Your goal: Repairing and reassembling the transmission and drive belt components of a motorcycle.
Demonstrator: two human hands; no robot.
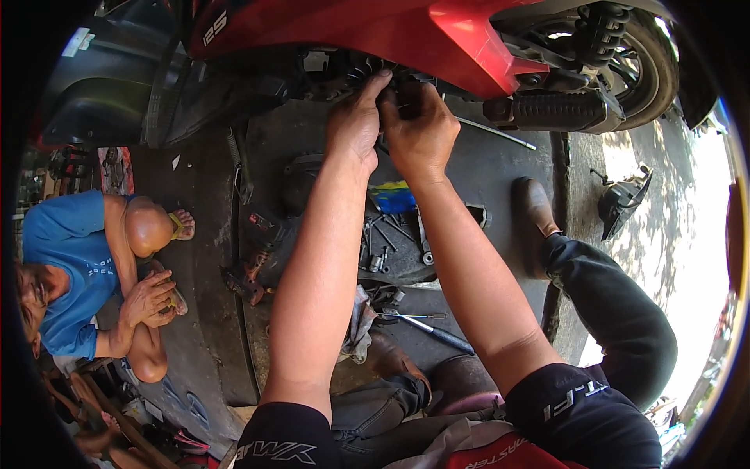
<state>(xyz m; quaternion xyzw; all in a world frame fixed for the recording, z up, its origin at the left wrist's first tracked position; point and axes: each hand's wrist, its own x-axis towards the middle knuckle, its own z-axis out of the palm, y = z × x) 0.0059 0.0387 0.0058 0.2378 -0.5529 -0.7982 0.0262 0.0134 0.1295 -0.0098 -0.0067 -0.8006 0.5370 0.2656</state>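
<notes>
Both arms reach forward to the underside of a red motor scooter. My left hand is at the exposed engine, next to a dark finned part. Its thumb points up along the edge of that part, and the fingers are bent in behind, mostly out of sight. Close beside it, my right hand is closed, with its fingers curled inward under the red side panel. Whatever lies between the fingers of either hand is hidden. A thin metal rod shows to the right of my right hand.
Below my forearms lie loose bolts and sockets, a blue-and-yellow packet, a rag and a dark-handled tool. A cordless impact driver rests left. A person in blue squats at left; a black part lies right.
</notes>
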